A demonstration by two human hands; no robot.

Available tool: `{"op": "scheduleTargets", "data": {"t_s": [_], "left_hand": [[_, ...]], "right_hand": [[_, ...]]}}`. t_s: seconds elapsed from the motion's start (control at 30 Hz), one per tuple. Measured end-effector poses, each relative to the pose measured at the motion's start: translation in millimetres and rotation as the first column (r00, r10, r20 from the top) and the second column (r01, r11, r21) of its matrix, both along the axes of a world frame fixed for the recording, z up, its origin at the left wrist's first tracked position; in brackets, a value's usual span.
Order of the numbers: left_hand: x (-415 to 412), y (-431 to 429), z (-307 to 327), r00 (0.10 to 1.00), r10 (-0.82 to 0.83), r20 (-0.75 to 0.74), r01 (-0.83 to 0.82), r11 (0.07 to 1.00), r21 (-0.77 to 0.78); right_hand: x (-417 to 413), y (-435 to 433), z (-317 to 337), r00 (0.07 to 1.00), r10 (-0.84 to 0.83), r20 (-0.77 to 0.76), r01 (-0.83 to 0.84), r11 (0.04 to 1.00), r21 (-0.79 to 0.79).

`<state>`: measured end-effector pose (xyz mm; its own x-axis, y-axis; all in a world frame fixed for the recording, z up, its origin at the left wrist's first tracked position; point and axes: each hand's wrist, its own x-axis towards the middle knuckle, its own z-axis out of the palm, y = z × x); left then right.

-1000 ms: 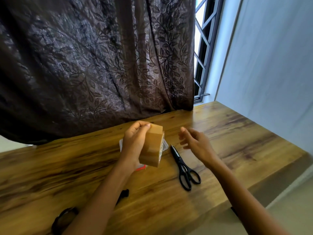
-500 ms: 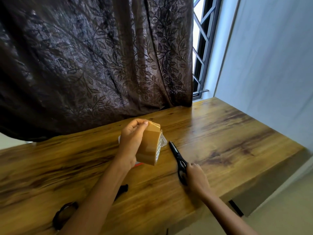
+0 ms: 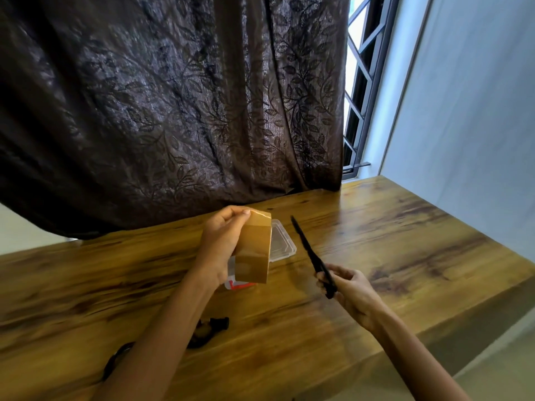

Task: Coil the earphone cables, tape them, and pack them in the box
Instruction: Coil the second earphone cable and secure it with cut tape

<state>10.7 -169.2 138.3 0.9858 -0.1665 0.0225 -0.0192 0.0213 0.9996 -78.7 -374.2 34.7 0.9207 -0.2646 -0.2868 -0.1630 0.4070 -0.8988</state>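
Observation:
My left hand [image 3: 221,241] grips a roll of brown packing tape [image 3: 254,250] held upright above the table, thumb and fingers curled over its top edge. My right hand [image 3: 347,287] holds black scissors [image 3: 311,253] by the handles, lifted off the table, blades closed and pointing up and left toward the tape. Behind the roll lies a clear plastic box [image 3: 282,244] with a red part showing under the tape. Black earphone cable [image 3: 207,332] lies on the table under my left forearm, partly hidden by it.
The wooden table [image 3: 405,241] ends in a front edge at the lower right. A dark patterned curtain [image 3: 173,111] hangs along the table's back. A barred window [image 3: 359,91] and a pale wall stand to the right.
My right hand went down to the scissors on the table, took their handles and raised them. The left hand kept the tape roll up, turning it slightly.

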Motion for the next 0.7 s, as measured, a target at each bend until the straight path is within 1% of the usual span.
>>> {"op": "scheduleTargets", "data": {"t_s": [0.07, 0.13, 0.2, 0.3, 0.43, 0.63, 0.7], "left_hand": [[4, 1, 2, 1.000, 0.013, 0.007, -0.013, 1.000, -0.003], [7, 3, 4, 1.000, 0.022, 0.017, -0.022, 1.000, -0.009], [10, 5, 8, 0.999, 0.028, 0.037, -0.027, 0.999, -0.024], [14, 6, 15, 0.998, 0.028, 0.058, -0.024, 0.998, -0.055], [19, 11, 24, 0.997, 0.043, 0.070, -0.037, 0.995, -0.095], [27, 19, 35, 0.994, 0.054, 0.094, -0.047, 0.996, -0.078], [27, 20, 38, 0.995, 0.039, 0.097, -0.031, 0.996, -0.078]], "right_hand": [[-2, 7, 20, 0.996, 0.016, 0.086, -0.010, 0.998, -0.067], [-4, 11, 39, 0.982, 0.023, 0.188, 0.013, 0.982, -0.191], [-7, 15, 55, 0.958, 0.048, 0.282, 0.053, 0.939, -0.339], [-9, 16, 72, 0.925, 0.145, 0.351, 0.068, 0.846, -0.529], [-10, 5, 86, 0.897, 0.291, 0.333, 0.075, 0.642, -0.763], [-11, -11, 108, 0.895, 0.396, 0.207, 0.000, 0.463, -0.886], [-9, -12, 115, 0.888, 0.424, 0.180, -0.019, 0.425, -0.905]]}}
